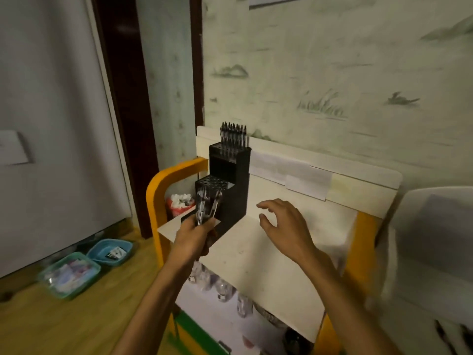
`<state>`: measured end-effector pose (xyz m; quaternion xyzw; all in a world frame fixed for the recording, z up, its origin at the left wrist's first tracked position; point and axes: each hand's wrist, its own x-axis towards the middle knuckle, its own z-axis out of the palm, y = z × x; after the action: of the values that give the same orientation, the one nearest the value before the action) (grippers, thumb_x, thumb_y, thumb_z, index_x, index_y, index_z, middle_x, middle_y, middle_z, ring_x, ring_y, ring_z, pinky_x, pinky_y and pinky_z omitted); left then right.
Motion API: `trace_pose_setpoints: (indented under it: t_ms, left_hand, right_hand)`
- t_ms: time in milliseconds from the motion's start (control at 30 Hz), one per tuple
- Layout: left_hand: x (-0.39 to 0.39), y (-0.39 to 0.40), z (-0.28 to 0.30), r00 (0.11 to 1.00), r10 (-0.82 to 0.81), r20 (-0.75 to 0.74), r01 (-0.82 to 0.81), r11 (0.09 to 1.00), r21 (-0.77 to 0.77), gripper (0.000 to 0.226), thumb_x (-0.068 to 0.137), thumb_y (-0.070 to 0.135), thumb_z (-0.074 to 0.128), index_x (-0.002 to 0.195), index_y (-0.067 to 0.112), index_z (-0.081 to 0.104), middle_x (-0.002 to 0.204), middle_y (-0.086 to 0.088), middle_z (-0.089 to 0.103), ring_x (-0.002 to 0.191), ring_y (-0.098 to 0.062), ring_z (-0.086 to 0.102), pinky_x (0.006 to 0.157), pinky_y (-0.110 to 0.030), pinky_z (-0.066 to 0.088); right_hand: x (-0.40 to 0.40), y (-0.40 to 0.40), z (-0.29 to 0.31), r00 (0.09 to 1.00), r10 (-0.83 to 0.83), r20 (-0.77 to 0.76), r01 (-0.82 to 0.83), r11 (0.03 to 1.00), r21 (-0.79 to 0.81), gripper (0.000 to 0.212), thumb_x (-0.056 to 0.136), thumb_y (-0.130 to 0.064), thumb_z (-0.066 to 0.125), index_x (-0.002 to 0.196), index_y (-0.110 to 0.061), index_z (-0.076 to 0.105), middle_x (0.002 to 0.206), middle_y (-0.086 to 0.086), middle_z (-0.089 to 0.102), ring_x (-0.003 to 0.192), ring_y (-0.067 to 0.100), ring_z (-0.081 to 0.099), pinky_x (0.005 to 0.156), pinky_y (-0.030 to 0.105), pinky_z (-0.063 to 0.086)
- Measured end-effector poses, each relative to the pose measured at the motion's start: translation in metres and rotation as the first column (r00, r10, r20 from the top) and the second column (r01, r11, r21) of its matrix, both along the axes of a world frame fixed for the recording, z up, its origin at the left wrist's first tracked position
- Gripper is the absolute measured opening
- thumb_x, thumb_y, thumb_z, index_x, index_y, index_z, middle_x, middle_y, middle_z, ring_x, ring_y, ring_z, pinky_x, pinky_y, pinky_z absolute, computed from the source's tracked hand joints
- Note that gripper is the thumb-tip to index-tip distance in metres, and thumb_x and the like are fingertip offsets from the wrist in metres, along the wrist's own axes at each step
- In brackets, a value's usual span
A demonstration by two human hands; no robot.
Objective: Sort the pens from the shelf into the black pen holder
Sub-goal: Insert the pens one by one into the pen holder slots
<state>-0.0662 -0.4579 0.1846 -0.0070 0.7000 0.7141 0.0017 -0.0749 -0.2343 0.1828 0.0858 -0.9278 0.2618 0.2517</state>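
one tier of the black pen holder [230, 180] looks filled; lower tiers empty. my left hand [197, 231] grips a bundle of pens [206, 204] before it, and my right hand [281, 221] hovers over the shelf [268, 257], fingers [266, 204] spread.

matt black plastic pen holder [231, 175], wooden floor [51, 316]

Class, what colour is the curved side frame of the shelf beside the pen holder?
Orange-yellow: the shelf's side frame, left of the black pen holder, clearest in the head view.
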Motion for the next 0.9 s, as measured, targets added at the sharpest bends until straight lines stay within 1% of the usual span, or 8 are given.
trace_pose_setpoints:
  t_ms: [100, 200, 333, 433, 533, 700, 800, 900]
  left_hand:
    - [-0.014, -0.026, -0.001, 0.999, 0.006, -0.032, -0.006, 1.0, -0.003, 0.013, 0.102, 0.019, 0.055, 0.105, 0.007, 0.057, 0.076, -0.012, 0.058, 0.046, -0.008, 0.049, 0.039, -0.02, 0.035]
    - [-0.034, -0.045, -0.002, 0.998, -0.008, -0.064, 0.007, 1.0, -0.022, 0.012, 0.1, 0.021, 0.058, 0.105, 0.01, 0.059, 0.081, -0.011, 0.062, 0.047, -0.01, 0.052, 0.039, -0.02, 0.034]
    - [-0.07, -0.071, -0.004, 0.996, -0.037, -0.084, 0.036, 0.999, -0.014, 0.012, 0.098, 0.022, 0.062, 0.106, 0.012, 0.06, 0.074, -0.007, 0.06, 0.048, -0.01, 0.047, 0.04, -0.021, 0.034]
    - [-0.105, -0.089, -0.005, 0.992, -0.059, -0.109, 0.06, 0.998, 0.013, 0.013, 0.098, 0.021, 0.063, 0.109, 0.014, 0.062, 0.071, -0.003, 0.061, 0.047, -0.006, 0.05, 0.04, -0.019, 0.037]
    - [-0.145, -0.104, -0.002, 0.989, -0.1, -0.109, 0.103, 0.995, 0.015, 0.014, 0.099, 0.019, 0.059, 0.109, 0.009, 0.062, 0.065, 0.002, 0.06, 0.048, -0.008, 0.048, 0.04, -0.021, 0.035]
    - [-0.218, -0.124, 0.013, 0.979, -0.163, -0.125, 0.163, 0.987, -0.016, 0.01, 0.1, 0.016, 0.058, 0.106, 0.009, 0.062, 0.08, -0.014, 0.065, 0.049, -0.013, 0.045, 0.041, -0.024, 0.029]
    - [-0.257, -0.131, 0.021, 0.975, -0.177, -0.133, 0.174, 0.984, -0.034, 0.013, 0.1, 0.018, 0.058, 0.103, 0.006, 0.062, 0.073, -0.007, 0.062, 0.049, -0.015, 0.043, 0.04, -0.022, 0.029]
    - [-0.291, -0.133, 0.027, 0.975, -0.175, -0.135, 0.175, 0.985, -0.013, 0.015, 0.098, 0.02, 0.061, 0.102, 0.006, 0.063, 0.072, -0.003, 0.062, 0.05, -0.014, 0.043, 0.042, -0.023, 0.029]
  right_hand:
    - [-0.02, -0.026, -0.002, 0.999, 0.013, 0.033, -0.013, 1.0, 0.012, 0.025, 0.094, -0.034, 0.061, 0.119, -0.032, 0.062, 0.12, -0.01, 0.064, 0.107, 0.008, 0.058, 0.085, 0.016, 0.039]
    - [-0.042, -0.049, -0.001, 0.999, 0.021, 0.026, -0.021, 1.0, 0.018, 0.023, 0.094, -0.032, 0.062, 0.117, -0.031, 0.063, 0.116, -0.01, 0.065, 0.103, 0.008, 0.058, 0.083, 0.017, 0.04]
    - [-0.076, -0.078, 0.0, 0.999, 0.032, 0.002, -0.032, 0.999, 0.009, 0.024, 0.094, -0.028, 0.063, 0.118, -0.028, 0.063, 0.117, -0.007, 0.065, 0.107, 0.011, 0.058, 0.088, 0.025, 0.049]
    - [-0.104, -0.098, -0.001, 0.999, 0.041, -0.001, -0.041, 0.999, 0.016, 0.025, 0.095, -0.028, 0.062, 0.12, -0.027, 0.063, 0.117, -0.007, 0.064, 0.108, 0.011, 0.057, 0.091, 0.029, 0.05]
    - [-0.138, -0.115, 0.002, 0.999, 0.04, -0.007, -0.04, 0.999, 0.007, 0.025, 0.094, -0.026, 0.062, 0.119, -0.026, 0.064, 0.114, -0.005, 0.065, 0.106, 0.013, 0.058, 0.091, 0.033, 0.052]
    - [-0.201, -0.141, 0.011, 0.998, -0.033, -0.051, 0.033, 0.999, 0.009, 0.024, 0.095, -0.027, 0.06, 0.119, -0.026, 0.064, 0.115, -0.007, 0.065, 0.108, 0.015, 0.057, 0.091, 0.039, 0.051]
    - [-0.236, -0.15, 0.017, 0.996, -0.052, -0.075, 0.053, 0.999, 0.012, 0.024, 0.095, -0.026, 0.06, 0.118, -0.026, 0.065, 0.114, -0.006, 0.066, 0.106, 0.015, 0.059, 0.089, 0.038, 0.051]
    - [-0.263, -0.153, 0.023, 0.995, -0.077, -0.068, 0.078, 0.997, 0.024, 0.025, 0.095, -0.028, 0.06, 0.12, -0.028, 0.064, 0.117, -0.007, 0.065, 0.109, 0.012, 0.058, 0.092, 0.033, 0.047]
